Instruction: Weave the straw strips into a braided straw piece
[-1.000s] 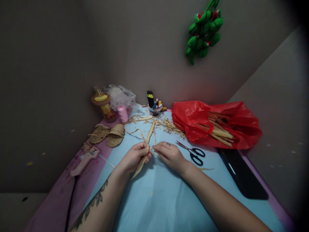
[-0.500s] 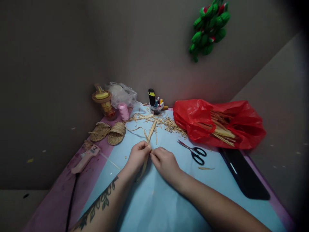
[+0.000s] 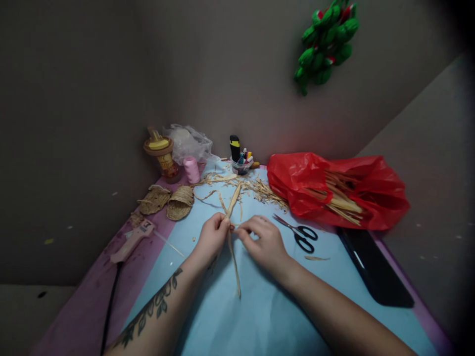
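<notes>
My left hand (image 3: 214, 236) pinches a bundle of dry, pale straw strips (image 3: 233, 201) over the middle of the blue sheet. Wider ends of the strips point away from me, and one long strip (image 3: 235, 269) hangs down toward me below the fingers. Just to the right, my right hand (image 3: 261, 244) has its thumb and forefinger closed together at the end of a thin strand that comes from the bundle. Scissors with black handles (image 3: 305, 239) lie to the right of this hand, blades pointing to the back left.
A pink glue gun (image 3: 132, 241) and two woven straw pieces (image 3: 180, 202) lie at the left. Behind stand a pink thread spool (image 3: 191, 170) and a pen cup (image 3: 241, 166). A red bag (image 3: 297, 185) of straw and a black tray-like object (image 3: 376, 269) occupy the right.
My right hand has moved slightly right and up, away from my left hand, drawing a thin strand. A long strip now hangs lower below my left hand.
</notes>
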Demonstrator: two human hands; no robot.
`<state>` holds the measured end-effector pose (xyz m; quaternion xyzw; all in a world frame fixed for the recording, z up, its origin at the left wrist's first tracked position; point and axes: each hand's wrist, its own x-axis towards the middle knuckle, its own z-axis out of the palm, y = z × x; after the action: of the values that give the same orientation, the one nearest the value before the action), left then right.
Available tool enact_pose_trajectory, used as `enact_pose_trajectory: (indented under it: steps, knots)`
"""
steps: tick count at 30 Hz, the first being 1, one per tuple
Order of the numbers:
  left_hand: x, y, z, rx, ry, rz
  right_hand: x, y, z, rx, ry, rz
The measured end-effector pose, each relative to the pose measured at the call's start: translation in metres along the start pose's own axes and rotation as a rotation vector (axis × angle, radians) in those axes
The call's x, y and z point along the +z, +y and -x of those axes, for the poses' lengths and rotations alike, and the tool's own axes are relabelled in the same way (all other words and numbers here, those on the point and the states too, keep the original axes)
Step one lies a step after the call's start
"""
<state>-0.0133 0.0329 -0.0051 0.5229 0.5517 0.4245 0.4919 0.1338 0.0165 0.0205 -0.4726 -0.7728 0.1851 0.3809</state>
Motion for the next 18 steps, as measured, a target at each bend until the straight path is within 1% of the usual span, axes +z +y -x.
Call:
enact_pose_trajectory:
  steps: [1, 2, 3, 6, 8, 10, 13, 16, 18]
  knots:
    - [0.001, 0.001, 0.001, 0.019, -0.009, -0.029, -0.002, 0.003, -0.004, 0.092, 0.036, -0.069]
    - [0.002, 0.003, 0.002, 0.036, -0.016, -0.058, -0.002, 0.007, -0.007, 0.181, 0.034, -0.159]
    - [0.004, 0.004, 0.003, 0.049, -0.024, -0.079, 0.0, 0.011, -0.009, 0.267, -0.01, -0.272]
    - [0.007, 0.006, 0.005, 0.064, -0.062, -0.102, 0.011, 0.022, -0.011, 0.488, -0.214, -0.617]
    - [0.006, 0.006, 0.005, 0.054, -0.082, -0.099, 0.017, 0.025, -0.009, 0.576, -0.265, -0.728]
    - [0.005, 0.005, 0.004, 0.029, -0.099, -0.072, 0.019, 0.026, -0.008, 0.612, -0.249, -0.763]
    - [0.003, 0.0, 0.004, -0.027, -0.124, 0.042, 0.016, 0.025, -0.008, 0.623, -0.224, -0.768]
    - [0.004, 0.0, 0.006, -0.092, -0.146, 0.189, 0.014, 0.025, -0.009, 0.59, -0.242, -0.746]
    - [0.005, 0.004, 0.008, -0.125, -0.15, 0.241, 0.014, 0.026, -0.009, 0.557, -0.242, -0.71]
